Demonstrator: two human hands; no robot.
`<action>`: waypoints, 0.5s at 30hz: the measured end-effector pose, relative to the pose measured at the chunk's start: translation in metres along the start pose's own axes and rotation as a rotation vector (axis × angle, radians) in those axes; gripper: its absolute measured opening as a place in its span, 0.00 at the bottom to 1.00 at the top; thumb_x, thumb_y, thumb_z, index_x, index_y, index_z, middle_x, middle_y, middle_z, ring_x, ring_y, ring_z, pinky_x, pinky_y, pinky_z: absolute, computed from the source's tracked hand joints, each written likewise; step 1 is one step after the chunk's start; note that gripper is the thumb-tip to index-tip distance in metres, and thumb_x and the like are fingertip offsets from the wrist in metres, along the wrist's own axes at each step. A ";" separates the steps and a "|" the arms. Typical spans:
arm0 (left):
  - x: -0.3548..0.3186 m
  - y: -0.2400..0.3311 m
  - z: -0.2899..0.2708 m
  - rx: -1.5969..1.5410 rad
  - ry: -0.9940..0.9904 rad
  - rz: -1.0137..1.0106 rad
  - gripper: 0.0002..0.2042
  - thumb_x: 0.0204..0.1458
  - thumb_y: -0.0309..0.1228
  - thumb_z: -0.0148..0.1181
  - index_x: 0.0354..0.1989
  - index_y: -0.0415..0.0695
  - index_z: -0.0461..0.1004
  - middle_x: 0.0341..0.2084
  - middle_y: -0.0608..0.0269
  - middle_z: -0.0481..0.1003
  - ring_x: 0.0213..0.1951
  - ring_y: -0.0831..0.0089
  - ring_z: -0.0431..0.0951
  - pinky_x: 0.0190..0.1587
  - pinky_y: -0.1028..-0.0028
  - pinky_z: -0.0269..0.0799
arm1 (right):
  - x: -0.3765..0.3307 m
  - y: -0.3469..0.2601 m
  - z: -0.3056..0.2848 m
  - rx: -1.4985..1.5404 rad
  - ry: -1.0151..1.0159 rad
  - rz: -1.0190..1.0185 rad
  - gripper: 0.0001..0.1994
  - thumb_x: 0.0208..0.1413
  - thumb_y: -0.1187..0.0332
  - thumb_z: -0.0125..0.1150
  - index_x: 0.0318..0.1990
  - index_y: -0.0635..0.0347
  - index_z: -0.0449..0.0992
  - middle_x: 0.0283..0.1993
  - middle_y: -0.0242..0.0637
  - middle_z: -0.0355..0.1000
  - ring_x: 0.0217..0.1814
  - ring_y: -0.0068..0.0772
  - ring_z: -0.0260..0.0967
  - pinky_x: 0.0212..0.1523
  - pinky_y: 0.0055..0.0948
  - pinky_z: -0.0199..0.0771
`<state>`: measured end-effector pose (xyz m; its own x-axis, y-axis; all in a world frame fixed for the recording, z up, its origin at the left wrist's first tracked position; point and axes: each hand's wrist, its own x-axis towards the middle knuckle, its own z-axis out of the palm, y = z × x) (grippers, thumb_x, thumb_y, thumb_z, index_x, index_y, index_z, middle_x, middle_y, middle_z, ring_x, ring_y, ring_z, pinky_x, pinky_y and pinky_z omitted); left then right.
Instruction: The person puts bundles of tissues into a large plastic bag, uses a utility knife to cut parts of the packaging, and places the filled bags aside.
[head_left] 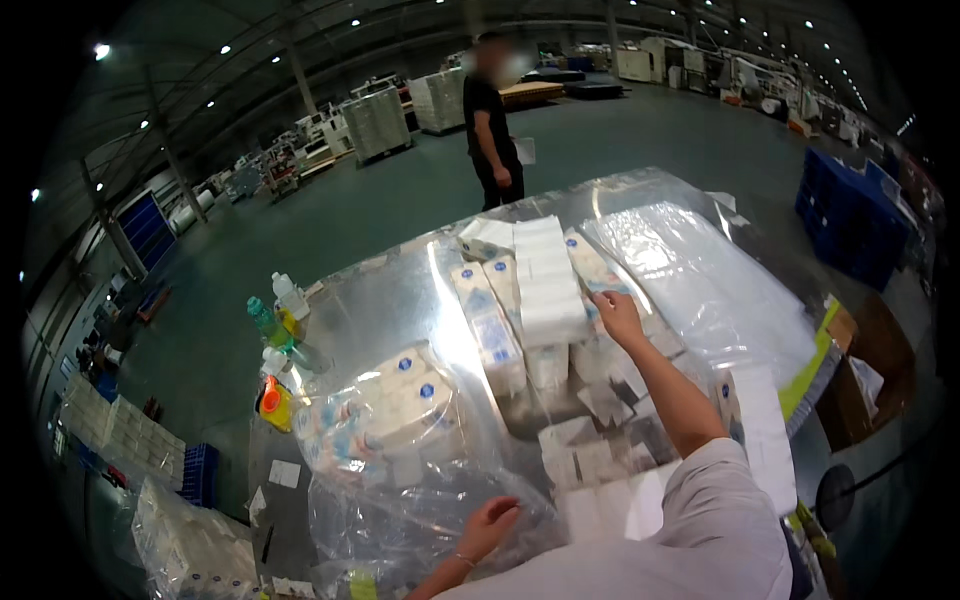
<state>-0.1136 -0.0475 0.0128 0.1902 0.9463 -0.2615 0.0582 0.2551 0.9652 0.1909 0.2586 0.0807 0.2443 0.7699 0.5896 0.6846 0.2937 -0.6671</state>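
At the lower middle, my left hand (490,525) is closed, its curled fingers at the loose film of a clear plastic bag (400,510). Printed tissue packs (400,400) with blue round marks lie inside the bag, farther from me. My right hand (617,315) reaches over the table, fingers slightly bent and apart, at the right side of a long white pack (548,280). That pack lies on top of several printed tissue packs (485,310). Under my right forearm are more white packs (585,450), partly hidden by the arm.
Flat clear plastic sheets (700,280) cover the right of the metal table (385,290). Bottles (265,320) and an orange-and-yellow container (273,403) stand by its left edge. A person (487,120) stands beyond the table. Blue crates (850,215) and an open carton (870,370) are at right.
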 end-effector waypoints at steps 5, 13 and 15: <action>-0.087 -0.075 -0.047 0.157 0.102 -0.290 0.16 0.49 0.35 0.55 0.42 0.37 0.69 0.34 0.59 0.73 0.36 0.74 0.73 0.39 0.76 0.67 | -0.197 -0.061 -0.090 0.152 -0.258 0.201 0.11 0.50 0.66 0.50 0.31 0.66 0.72 0.22 0.38 0.69 0.24 0.26 0.66 0.26 0.26 0.64; -0.131 -0.095 -0.047 0.241 -0.061 -0.272 0.17 0.48 0.37 0.55 0.43 0.39 0.69 0.34 0.60 0.74 0.35 0.74 0.74 0.38 0.75 0.68 | -0.403 -0.136 -0.113 0.496 -0.374 0.756 0.10 0.49 0.70 0.50 0.36 0.65 0.73 0.25 0.33 0.70 0.27 0.20 0.65 0.30 0.21 0.65; -0.124 -0.082 -0.039 0.243 -0.199 -0.132 0.17 0.48 0.37 0.55 0.43 0.39 0.69 0.34 0.60 0.74 0.36 0.74 0.73 0.40 0.75 0.68 | -0.419 -0.147 -0.122 0.465 -0.428 0.739 0.10 0.48 0.71 0.50 0.37 0.66 0.73 0.26 0.33 0.70 0.29 0.19 0.65 0.31 0.20 0.65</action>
<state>-0.1806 -0.1782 -0.0333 0.3516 0.8446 -0.4037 0.3224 0.2957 0.8992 0.0713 -0.1762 -0.0126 0.1699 0.9640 -0.2043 0.0966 -0.2226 -0.9701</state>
